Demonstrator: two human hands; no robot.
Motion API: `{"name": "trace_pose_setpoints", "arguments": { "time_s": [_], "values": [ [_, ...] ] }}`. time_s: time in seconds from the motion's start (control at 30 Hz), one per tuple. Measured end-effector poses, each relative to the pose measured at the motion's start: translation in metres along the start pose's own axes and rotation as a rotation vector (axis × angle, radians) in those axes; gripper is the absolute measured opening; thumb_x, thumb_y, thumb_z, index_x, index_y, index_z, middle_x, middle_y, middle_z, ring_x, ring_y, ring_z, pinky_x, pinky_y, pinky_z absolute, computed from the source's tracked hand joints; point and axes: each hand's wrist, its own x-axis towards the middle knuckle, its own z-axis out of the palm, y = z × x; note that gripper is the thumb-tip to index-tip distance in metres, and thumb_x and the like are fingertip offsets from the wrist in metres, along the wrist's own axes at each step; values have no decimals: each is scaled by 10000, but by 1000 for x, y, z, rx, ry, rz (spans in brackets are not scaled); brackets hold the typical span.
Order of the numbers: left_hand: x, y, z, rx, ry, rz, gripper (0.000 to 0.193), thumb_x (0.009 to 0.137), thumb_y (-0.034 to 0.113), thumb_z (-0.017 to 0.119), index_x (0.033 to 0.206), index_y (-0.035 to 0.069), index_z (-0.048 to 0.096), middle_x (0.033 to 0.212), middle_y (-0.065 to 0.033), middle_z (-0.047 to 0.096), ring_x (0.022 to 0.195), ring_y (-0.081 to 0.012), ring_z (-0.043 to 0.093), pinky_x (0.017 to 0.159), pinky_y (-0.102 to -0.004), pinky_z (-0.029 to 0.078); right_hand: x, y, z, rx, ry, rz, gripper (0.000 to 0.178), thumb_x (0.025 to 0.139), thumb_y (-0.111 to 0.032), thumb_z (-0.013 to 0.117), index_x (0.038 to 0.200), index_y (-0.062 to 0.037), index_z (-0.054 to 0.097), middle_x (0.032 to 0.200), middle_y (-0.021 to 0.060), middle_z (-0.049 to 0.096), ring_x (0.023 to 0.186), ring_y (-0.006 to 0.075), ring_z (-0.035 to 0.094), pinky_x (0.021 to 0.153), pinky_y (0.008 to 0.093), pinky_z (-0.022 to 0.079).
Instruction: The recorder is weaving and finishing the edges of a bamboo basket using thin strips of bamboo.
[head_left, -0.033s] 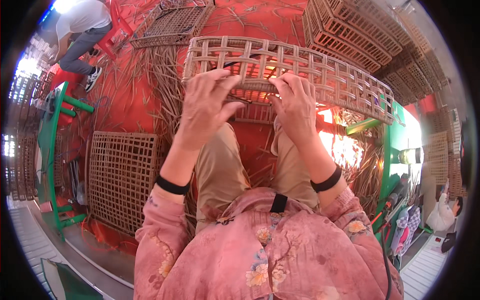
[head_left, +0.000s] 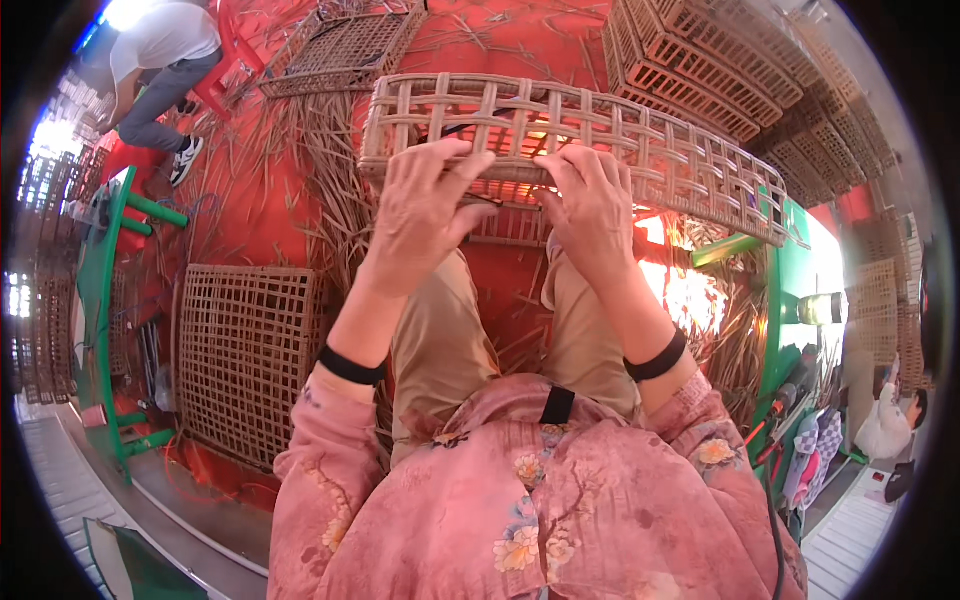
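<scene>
Woven cane basket (head_left: 640,140), long and open-latticed, lies on its side across the knees of a seated person in a pink flowered shirt and tan trousers. Its near rim faces the person, and both hands rest on that rim. The left hand (head_left: 420,200) lies spread over the weave, fingers (head_left: 470,160) curled loosely onto the strips, with a thin dark strand running beneath them. The right hand (head_left: 590,205) sits just beside it, fingers bent over the same edge, pressing on the lattice rather than closed around it. Black bands circle both wrists. On the red floor to the person's left lies a flat square woven panel (head_left: 245,355), beside loose dry straw (head_left: 330,190). Stacked finished baskets (head_left: 700,60) fill the upper right. Another person (head_left: 160,60) in a white top crouches at the upper left.
</scene>
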Motion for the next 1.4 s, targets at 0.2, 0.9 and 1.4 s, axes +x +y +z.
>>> {"name": "trace_pose_setpoints", "arguments": {
  "time_s": [0.2, 0.9, 1.4],
  "values": [
    [22, 21, 34, 48, -15, -24, 536, 723, 167, 884, 1238, 143, 739, 1247, -48, 619, 1164, -305, 568, 1020, -454, 456, 10, 20, -2, 128, -92, 10, 365, 745, -144, 847, 1080, -136, 701, 1030, 38, 597, 1042, 271, 588, 904, 441, 457],
    [-27, 78, 19, -12, 45, 14, 472, 691, 120, 887, 1146, 178, 773, 1171, -40, 614, 1210, -294, 556, 1061, -480, 433, -87, 27, -54, 37, 29, 30, 304, 839, -131, 757, 1141, -145, 721, 1149, 39, 601, 1118, 240, 597, 968, 409, 474],
    [-24, 107, 63, -17, 17, 203, 410, 810, 36, 772, 1205, 148, 768, 996, -34, 637, 898, -240, 662, 792, -394, 526, -108, 14, -40, 41, 232, 35, 240, 822, -155, 680, 1055, -131, 732, 1020, 2, 603, 1001, 210, 606, 922, 410, 454]
  ]
}}
